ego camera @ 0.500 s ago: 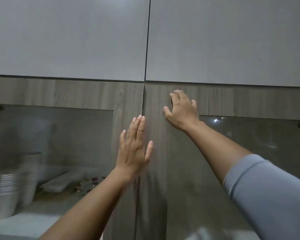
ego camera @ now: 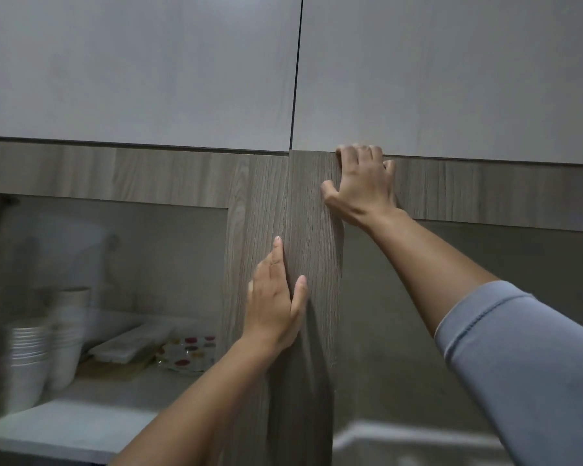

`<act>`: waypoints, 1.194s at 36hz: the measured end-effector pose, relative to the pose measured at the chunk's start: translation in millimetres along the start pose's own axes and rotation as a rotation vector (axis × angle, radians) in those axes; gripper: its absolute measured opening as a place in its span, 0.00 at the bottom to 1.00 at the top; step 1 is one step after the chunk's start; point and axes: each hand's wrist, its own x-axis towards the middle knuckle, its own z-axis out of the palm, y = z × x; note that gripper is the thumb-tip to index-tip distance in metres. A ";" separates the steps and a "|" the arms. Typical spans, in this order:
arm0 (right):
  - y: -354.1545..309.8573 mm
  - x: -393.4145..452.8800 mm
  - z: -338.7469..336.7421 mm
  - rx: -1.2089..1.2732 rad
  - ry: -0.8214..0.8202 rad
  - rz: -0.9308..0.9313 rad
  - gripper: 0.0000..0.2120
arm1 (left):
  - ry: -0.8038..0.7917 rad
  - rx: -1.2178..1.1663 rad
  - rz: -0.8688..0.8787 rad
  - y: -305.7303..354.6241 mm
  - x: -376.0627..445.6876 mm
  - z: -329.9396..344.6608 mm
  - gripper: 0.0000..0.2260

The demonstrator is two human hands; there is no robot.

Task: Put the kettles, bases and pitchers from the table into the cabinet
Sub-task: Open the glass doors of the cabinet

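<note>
Right hand (ego camera: pixel 362 183) had fingers hooked over the top edge of the right cabinet door (ego camera: pixel 313 203). Left hand (ego camera: pixel 275 304) lay flat, fingers straight, on the door seam. No kettles, bases or pitchers in view.

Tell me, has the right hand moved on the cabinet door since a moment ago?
Yes. The right hand has climbed to the top edge of the right cabinet door, fingers now hooked over it.

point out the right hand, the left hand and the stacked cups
right hand (ego camera: pixel 364 186), head view, back of the hand
left hand (ego camera: pixel 275 304), head view, back of the hand
stacked cups (ego camera: pixel 27 358), head view, side of the front stack
</note>
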 end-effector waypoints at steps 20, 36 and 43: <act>-75.8 -275.9 -45.7 0.256 -0.179 0.198 0.37 | 0.036 -0.389 -0.099 73.2 -49.1 -64.1 0.16; -70.7 -373.5 -188.3 0.294 -0.202 0.273 0.45 | 0.193 -0.329 0.080 208.1 -133.9 -112.2 0.14; -42.5 -407.5 -275.4 0.299 -0.231 0.372 0.45 | 0.180 -0.370 0.117 302.7 -184.1 -123.2 0.07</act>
